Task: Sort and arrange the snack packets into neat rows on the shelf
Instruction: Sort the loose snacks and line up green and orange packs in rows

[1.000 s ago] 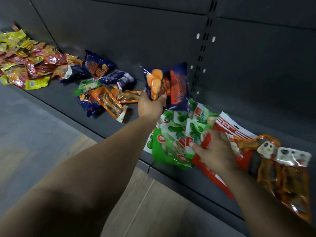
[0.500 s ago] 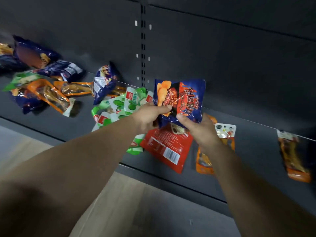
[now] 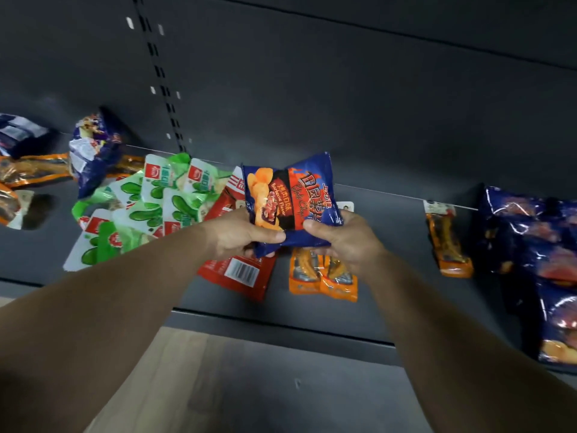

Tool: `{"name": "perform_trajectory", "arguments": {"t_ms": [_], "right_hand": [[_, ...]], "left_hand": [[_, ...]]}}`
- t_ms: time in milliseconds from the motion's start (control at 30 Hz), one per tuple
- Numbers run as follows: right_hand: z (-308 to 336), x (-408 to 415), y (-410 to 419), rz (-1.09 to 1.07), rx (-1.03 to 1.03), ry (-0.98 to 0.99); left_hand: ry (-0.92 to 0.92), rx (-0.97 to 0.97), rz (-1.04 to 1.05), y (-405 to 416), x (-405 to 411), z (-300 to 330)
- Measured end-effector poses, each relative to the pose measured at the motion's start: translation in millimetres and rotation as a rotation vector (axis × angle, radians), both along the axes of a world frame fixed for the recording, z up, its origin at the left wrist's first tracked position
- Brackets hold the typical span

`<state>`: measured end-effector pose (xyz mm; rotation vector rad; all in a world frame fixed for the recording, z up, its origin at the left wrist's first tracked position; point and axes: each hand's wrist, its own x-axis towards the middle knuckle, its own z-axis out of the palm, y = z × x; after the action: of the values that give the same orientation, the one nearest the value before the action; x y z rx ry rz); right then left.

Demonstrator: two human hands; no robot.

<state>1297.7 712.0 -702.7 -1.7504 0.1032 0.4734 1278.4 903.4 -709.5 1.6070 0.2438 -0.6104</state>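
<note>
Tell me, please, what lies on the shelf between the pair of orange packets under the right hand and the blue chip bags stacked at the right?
One single orange packet lies there on bare shelf, seen in the head view.

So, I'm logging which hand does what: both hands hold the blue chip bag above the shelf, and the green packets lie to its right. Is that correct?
Not quite. The head view shows the green packets lying to the left of the blue chip bag, not the right. The rest stands: the left hand and right hand both hold the bag above the shelf.
</note>
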Motion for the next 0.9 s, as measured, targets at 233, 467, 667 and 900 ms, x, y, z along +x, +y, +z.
{"name": "perform_trajectory", "arguments": {"t_ms": [233,467,667,900], "right_hand": [[-4.9,-5.3,-36.8,0.048,-0.002,0.075],[-3.1,-10.7,-61.0,0.088,-0.027,0.134],[-0.8,-9.5,-86.4,0.088,-0.152,0.142],[-0.9,-18.4,-102.8,0.188,-0.318,0.173]], "left_hand": [[0.046,0.082,-0.243,-20.1,-2.5,-0.4],[0.034,0.227,-0.446,-39.0,-5.6,-0.3],[0.038,0.204,-0.318,-49.7,-7.8,0.9],[-0.035,0.205,-0.147,-50.8,1.0,8.7]]}}
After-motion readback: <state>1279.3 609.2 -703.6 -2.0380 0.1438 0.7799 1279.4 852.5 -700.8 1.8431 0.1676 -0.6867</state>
